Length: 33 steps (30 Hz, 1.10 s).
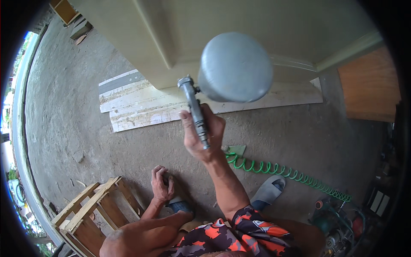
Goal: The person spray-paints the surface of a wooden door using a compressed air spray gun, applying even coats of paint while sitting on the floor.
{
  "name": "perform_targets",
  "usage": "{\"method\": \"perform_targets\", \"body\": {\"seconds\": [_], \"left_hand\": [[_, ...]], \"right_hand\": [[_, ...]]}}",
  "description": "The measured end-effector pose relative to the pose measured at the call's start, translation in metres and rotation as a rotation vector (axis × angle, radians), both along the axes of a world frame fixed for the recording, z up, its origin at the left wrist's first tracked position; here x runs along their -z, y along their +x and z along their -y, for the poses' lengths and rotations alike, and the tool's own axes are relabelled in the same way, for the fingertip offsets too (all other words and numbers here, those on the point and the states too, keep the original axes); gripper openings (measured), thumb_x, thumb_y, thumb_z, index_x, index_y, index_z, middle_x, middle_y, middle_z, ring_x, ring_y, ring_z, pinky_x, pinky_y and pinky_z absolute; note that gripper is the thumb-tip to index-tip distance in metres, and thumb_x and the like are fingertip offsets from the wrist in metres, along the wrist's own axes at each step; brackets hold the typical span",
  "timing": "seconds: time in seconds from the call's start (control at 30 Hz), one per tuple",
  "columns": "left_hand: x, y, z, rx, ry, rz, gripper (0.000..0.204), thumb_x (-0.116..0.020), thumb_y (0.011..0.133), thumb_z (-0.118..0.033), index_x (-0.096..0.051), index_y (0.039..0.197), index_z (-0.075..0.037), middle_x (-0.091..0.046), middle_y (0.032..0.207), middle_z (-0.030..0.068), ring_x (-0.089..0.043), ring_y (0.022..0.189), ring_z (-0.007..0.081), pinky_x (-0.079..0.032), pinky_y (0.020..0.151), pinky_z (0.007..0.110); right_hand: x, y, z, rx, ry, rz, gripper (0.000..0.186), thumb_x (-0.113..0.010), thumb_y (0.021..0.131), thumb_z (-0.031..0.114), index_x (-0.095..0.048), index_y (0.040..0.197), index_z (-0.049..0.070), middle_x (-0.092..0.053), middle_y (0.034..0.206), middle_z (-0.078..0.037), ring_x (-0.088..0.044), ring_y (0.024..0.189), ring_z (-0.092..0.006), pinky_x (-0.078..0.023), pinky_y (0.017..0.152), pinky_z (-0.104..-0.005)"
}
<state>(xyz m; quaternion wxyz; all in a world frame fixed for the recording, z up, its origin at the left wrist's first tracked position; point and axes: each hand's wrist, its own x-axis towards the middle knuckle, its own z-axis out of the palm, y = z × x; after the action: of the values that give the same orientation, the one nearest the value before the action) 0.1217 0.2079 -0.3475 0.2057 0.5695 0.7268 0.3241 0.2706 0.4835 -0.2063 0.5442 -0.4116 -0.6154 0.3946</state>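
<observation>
My right hand (203,135) is wrapped round the grip of a metal spray gun (195,112), raised in front of me. A large round grey cup (235,66) sits on the gun and covers part of the view behind it. Ahead stands a big piece with smooth greenish-beige panels (115,25), its lower edge near the boards. My left hand (161,184) is low beside my left foot, its fingers curled. Something dark shows between thumb and fingers, too hidden to name.
Pale, stained boards (141,115) lie under the panels. A coiled green air hose (295,174) runs right to a machine (338,227). At left stands a wooden slatted crate (96,205). A brown wood panel (368,88) is at far right. My sandalled right foot (269,191) rests on concrete.
</observation>
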Motion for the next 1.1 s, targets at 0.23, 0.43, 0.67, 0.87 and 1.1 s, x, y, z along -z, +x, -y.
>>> {"method": "perform_targets", "body": {"seconds": [0.23,0.43,0.67,0.87,1.1], "left_hand": [[0.003,0.004,0.000,-0.023,-0.023,-0.015,0.048,-0.074,0.088,-0.003,-0.061,0.134,-0.003,-0.060,0.133,0.0250,-0.065,0.114,0.0459,-0.057,0.096,0.051],[-0.001,0.011,-0.002,-0.042,-0.053,-0.093,0.050,-0.073,0.088,-0.005,-0.058,0.136,-0.002,-0.058,0.135,0.0274,-0.063,0.121,0.0491,-0.054,0.103,0.053],[-0.005,0.022,-0.009,-0.033,-0.066,-0.136,0.048,-0.068,0.090,-0.006,-0.057,0.135,-0.001,-0.057,0.133,0.0265,-0.061,0.120,0.0480,-0.052,0.107,0.053],[-0.001,0.022,-0.009,-0.030,-0.089,-0.202,0.051,-0.069,0.089,-0.009,-0.056,0.138,-0.003,-0.056,0.134,0.0262,-0.061,0.118,0.0463,-0.051,0.106,0.053],[0.003,0.023,-0.006,-0.025,-0.129,-0.228,0.060,-0.069,0.087,-0.009,-0.051,0.144,-0.001,-0.055,0.137,0.0260,-0.062,0.115,0.0446,-0.051,0.105,0.054]], "right_hand": [[-0.017,0.086,-0.031,0.086,-0.037,0.026,0.035,-0.081,0.109,0.027,-0.066,0.090,0.003,-0.051,0.059,0.002,-0.047,0.056,-0.0048,-0.039,0.051,-0.0297],[-0.018,0.161,-0.050,0.125,-0.109,0.019,0.038,-0.082,0.109,0.024,-0.063,0.086,0.002,-0.049,0.060,0.002,-0.042,0.059,-0.0042,-0.034,0.053,-0.0294],[-0.004,0.249,-0.077,0.161,-0.225,-0.118,0.036,-0.081,0.110,0.028,-0.066,0.089,0.003,-0.051,0.066,0.006,-0.040,0.064,-0.0046,-0.032,0.057,-0.0310],[-0.005,0.322,-0.106,0.233,-0.163,-0.116,0.039,-0.083,0.109,0.033,-0.065,0.084,0.009,-0.052,0.062,0.007,-0.046,0.051,-0.0040,-0.035,0.045,-0.0262],[-0.025,0.394,-0.123,0.260,-0.291,-0.169,0.033,-0.080,0.110,0.035,-0.065,0.095,0.010,-0.051,0.066,0.006,-0.045,0.051,-0.0048,-0.033,0.045,-0.0258]]}}
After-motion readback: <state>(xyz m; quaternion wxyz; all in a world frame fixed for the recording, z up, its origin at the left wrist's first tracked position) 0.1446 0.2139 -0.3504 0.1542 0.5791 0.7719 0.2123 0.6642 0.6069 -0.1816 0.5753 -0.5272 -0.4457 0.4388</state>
